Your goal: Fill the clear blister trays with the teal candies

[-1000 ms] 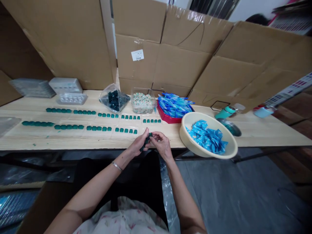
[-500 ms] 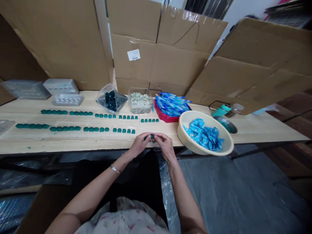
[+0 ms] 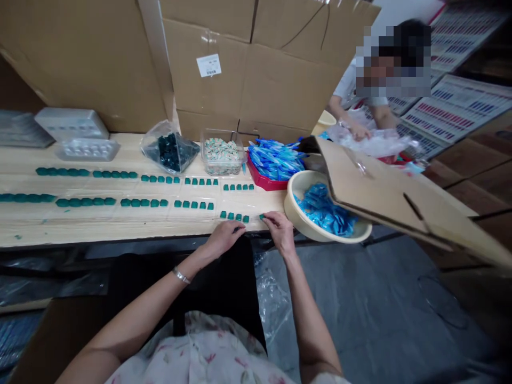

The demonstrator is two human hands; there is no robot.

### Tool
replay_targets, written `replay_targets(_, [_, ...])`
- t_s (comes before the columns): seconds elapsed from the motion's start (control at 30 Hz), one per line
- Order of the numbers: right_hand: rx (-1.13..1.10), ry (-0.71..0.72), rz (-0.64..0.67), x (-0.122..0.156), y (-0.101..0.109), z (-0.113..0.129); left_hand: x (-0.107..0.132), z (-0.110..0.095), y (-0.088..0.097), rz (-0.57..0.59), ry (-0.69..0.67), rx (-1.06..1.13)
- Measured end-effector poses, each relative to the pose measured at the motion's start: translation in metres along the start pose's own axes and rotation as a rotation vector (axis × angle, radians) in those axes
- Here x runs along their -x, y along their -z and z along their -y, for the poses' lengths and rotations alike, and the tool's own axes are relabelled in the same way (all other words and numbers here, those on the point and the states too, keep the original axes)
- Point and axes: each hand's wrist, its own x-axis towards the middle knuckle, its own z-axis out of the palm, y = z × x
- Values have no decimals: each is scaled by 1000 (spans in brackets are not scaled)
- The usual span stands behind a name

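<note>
Rows of small green pieces lie in clear blister trays along the wooden table. The nearest row of green pieces sits at the table's front edge, just ahead of my hands. My left hand rests at that edge with its fingers curled under, right below this row; what they hold is hidden. My right hand pinches one green piece at the right end of the row, beside a cream bowl of blue sachets.
Behind the rows stand a bag of dark green pieces, a clear box of small patterned pieces and a red tray of blue packets. White trays sit far left. A cardboard flap leans over the bowl. Another person works at back right.
My hands have gone from holding green pieces together above the edge to the table, where a new row of pieces lies. The cardboard flap has tipped down over the bowl, revealing the other person.
</note>
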Motion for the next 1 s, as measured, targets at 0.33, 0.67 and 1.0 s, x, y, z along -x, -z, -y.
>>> replay_targets(0.33, [374,281,215,-4,-18,-17,-2,17,-15,-9,20,-33])
replay_targets(0.67, [-34,-57,-68,24,21,22,-4,14,-2,59,72,59])
replay_targets(1.0, [-216,-425,-971,-22,186,6,2,-3,26,134,118,248])
